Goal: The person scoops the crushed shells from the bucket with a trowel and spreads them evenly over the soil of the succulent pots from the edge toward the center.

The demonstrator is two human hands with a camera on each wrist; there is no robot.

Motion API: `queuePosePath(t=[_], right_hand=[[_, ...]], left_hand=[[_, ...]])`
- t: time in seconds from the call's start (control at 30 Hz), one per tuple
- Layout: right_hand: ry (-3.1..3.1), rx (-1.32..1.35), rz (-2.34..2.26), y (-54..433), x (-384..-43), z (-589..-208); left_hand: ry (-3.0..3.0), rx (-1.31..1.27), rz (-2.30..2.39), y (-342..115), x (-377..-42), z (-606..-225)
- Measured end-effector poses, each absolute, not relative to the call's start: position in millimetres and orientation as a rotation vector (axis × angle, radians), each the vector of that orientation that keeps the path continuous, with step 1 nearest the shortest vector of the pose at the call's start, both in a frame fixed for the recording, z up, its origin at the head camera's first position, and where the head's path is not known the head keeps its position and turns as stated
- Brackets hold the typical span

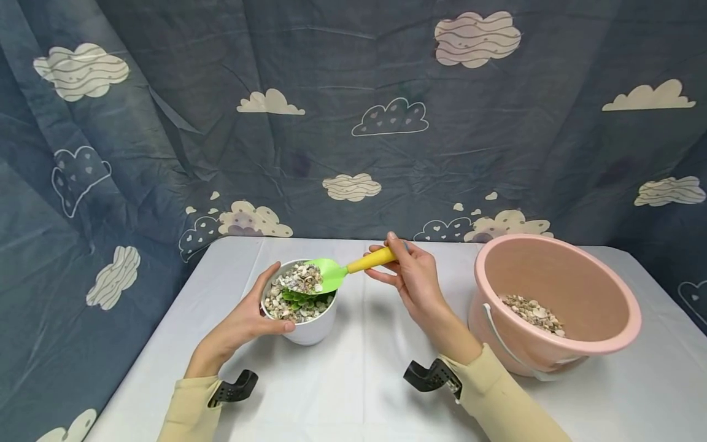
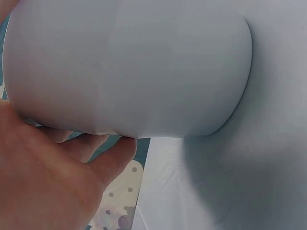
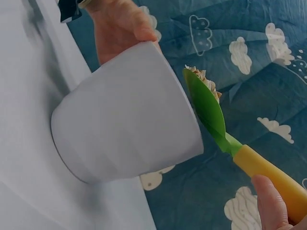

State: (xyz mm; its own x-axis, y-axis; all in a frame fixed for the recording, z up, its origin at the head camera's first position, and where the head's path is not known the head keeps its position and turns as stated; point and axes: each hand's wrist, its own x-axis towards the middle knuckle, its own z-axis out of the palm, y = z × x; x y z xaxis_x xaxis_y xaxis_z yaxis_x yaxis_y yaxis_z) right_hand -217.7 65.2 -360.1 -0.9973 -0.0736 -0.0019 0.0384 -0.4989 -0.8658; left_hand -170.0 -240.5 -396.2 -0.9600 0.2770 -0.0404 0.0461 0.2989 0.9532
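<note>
Two hands are occupied. The left hand (image 1: 243,319) is spread wide and grips the white pot (image 1: 312,329) near the rim, thumb on the near side, fingers on the far side. The right hand (image 1: 415,277) holds the yellow handle (image 1: 370,260) of a trowel between thumb and fingers. The pot stands on the white table (image 1: 361,393), left of centre; the green blade (image 1: 334,276) lies over its right side.

View differences:
- Head view: shows a load of shell-like chips (image 1: 301,278) on the blade, and a green plant (image 1: 298,298) amid more chips inside the pot.
- Right wrist view: shows the blade's underside, close beside the rim, with the load projecting above its edge. Contact between blade and rim cannot be determined. The pot wall conceals the contents.
- Left wrist view: the wall fills most of the frame; fingers lie along it, and the base casts a shadow on the table.

Surroundings: only the head view shows the pink bucket (image 1: 569,279), at the far right, with chips on its bottom. A dark blue cloud-patterned cloth (image 1: 342,67) hangs behind the table. Obstruction: the loaded blade covers part of the plant and pot mouth.
</note>
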Motion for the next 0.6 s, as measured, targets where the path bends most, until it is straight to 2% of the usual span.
queuePosePath(t=[0.23, 0.6], right_hand=[[1.595, -0.069, -2.683, 62, -228, -362], [1.933, -0.236, -2.629, 60, -240, -367]], left_hand=[[2.353, 0.303, 1.738, -240, -170, -397], [2.335, 0.341, 1.776, -241, -170, -397]])
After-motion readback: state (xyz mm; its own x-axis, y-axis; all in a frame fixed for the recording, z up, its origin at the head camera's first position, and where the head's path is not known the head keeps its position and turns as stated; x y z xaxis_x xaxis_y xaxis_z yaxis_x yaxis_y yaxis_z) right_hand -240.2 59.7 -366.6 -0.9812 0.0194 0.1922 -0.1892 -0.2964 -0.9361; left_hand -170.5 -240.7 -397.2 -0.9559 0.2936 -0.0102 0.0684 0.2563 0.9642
